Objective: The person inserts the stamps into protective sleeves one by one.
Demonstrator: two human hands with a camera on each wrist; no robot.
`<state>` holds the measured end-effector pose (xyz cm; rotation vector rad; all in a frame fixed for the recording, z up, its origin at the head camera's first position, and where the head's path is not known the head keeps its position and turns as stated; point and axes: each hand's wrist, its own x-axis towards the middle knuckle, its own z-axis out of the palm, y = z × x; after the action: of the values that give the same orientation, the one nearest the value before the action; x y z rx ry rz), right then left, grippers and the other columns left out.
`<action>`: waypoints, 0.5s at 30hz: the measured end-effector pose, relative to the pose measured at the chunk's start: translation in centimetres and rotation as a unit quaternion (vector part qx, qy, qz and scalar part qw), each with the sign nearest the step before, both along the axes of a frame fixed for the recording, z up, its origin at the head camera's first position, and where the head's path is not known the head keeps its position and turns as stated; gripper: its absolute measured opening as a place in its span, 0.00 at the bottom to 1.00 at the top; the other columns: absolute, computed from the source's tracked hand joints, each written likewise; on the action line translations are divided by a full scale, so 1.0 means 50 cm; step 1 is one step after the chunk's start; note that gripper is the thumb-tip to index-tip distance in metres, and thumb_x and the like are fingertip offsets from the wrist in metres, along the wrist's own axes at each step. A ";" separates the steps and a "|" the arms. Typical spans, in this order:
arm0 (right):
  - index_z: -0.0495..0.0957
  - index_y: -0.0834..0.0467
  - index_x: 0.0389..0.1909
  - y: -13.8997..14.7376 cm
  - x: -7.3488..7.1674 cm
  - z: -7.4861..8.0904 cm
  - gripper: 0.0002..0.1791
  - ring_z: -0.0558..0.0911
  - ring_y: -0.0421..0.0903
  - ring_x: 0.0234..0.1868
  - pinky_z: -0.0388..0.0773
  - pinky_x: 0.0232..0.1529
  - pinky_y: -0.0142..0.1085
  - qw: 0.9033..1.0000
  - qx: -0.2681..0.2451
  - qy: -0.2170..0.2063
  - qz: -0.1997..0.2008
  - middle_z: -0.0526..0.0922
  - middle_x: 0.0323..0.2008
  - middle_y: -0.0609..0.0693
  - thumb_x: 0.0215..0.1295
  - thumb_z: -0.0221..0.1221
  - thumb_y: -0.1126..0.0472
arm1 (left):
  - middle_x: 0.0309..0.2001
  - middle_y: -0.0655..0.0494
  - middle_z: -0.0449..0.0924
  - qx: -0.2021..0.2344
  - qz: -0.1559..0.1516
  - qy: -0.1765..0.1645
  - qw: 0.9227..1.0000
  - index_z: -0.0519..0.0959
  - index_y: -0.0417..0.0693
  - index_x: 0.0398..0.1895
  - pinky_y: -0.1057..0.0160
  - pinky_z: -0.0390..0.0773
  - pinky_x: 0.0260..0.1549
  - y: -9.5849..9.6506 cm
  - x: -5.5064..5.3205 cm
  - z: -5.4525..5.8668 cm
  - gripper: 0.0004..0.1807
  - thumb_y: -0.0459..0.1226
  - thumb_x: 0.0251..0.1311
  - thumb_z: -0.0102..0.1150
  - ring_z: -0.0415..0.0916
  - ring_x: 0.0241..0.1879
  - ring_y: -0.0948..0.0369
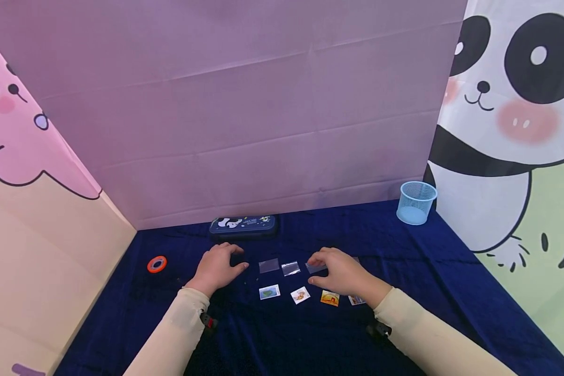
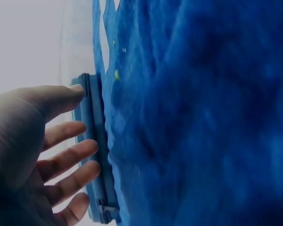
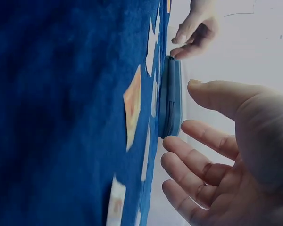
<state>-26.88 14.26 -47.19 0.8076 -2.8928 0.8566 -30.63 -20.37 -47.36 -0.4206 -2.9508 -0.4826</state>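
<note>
My left hand (image 1: 218, 268) hovers over the dark blue cloth left of the cards, fingers relaxed and holding nothing. Farther right, my right hand (image 1: 340, 270) is above the small clear sleeves, its fingers loosely bent and apart from the thumb. Clear plastic sleeves (image 1: 269, 266) (image 1: 291, 269) lie in a back row; the right hand partly covers others. In front lies a row of small picture cards: a blue-green one (image 1: 269, 292), a white one (image 1: 300, 295), an orange-yellow one (image 1: 330, 298), and another (image 1: 356, 300) partly hidden by the right wrist.
A dark blue pencil case (image 1: 243, 226) with a panda print stands at the back, near the purple cloth wall (image 1: 282, 120). An orange tape roll (image 1: 157, 264) lies at left. A light blue mesh basket (image 1: 416, 203) stands in the back right corner.
</note>
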 end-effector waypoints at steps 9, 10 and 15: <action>0.85 0.56 0.52 -0.031 -0.010 -0.010 0.20 0.83 0.49 0.50 0.79 0.56 0.50 1.000 0.004 -0.023 0.003 0.84 0.46 0.48 0.63 0.75 0.52 | 0.50 0.54 0.84 -0.004 -0.008 -0.013 1.000 0.87 0.54 0.56 0.44 0.76 0.58 0.035 -0.014 -0.005 0.22 0.51 0.63 0.73 0.80 0.55 0.50; 0.85 0.56 0.52 -0.034 -0.010 -0.010 0.20 0.83 0.49 0.49 0.80 0.56 0.49 1.000 0.004 -0.024 0.003 0.84 0.46 0.48 0.63 0.75 0.52 | 0.50 0.54 0.84 -0.004 -0.010 -0.015 1.000 0.87 0.54 0.55 0.45 0.76 0.58 0.039 -0.016 -0.006 0.21 0.51 0.63 0.73 0.80 0.54 0.50; 0.85 0.56 0.53 -0.047 -0.010 -0.012 0.20 0.82 0.48 0.49 0.80 0.55 0.49 1.000 0.000 -0.028 0.006 0.84 0.46 0.47 0.63 0.75 0.53 | 0.46 0.57 0.83 -0.004 -0.017 -0.027 0.999 0.88 0.55 0.53 0.48 0.80 0.52 0.056 -0.026 -0.014 0.19 0.51 0.62 0.75 0.82 0.49 0.54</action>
<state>-27.36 11.90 -47.78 0.8148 -2.9380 0.8947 -31.94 -17.56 -48.08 -0.4662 -3.0022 -0.4947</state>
